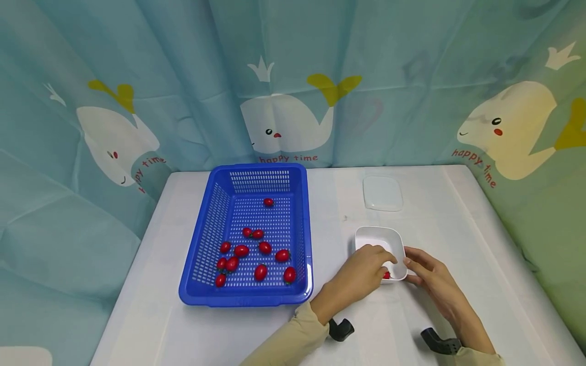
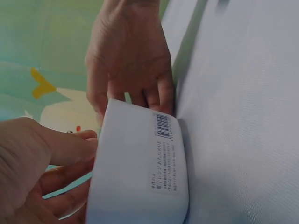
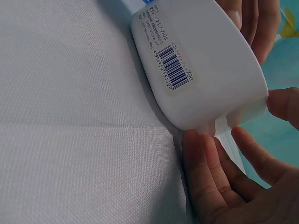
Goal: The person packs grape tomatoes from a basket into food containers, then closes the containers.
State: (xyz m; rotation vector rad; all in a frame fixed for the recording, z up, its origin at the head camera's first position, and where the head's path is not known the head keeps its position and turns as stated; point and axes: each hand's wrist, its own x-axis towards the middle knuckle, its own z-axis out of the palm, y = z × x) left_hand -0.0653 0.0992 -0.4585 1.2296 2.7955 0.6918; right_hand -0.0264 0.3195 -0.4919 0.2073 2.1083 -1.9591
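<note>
A beige sleeve [image 1: 288,339] is seen nearest, its left hand [image 1: 361,272] dipped into a white microwavable container [image 3: 217,77]; whether the cherry tomato [image 1: 386,275] inside is pinched cannot be told. The container, gripped by the right hand [image 1: 432,280], should be kept steady, the tomato handled lightly.

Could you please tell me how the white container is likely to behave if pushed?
The white container would probably slide rather than tip, since it looks low and broad on the table. Its thin rim suggests it is fairly light for its size. Its smooth sides may be slightly slippery to grip.
</note>
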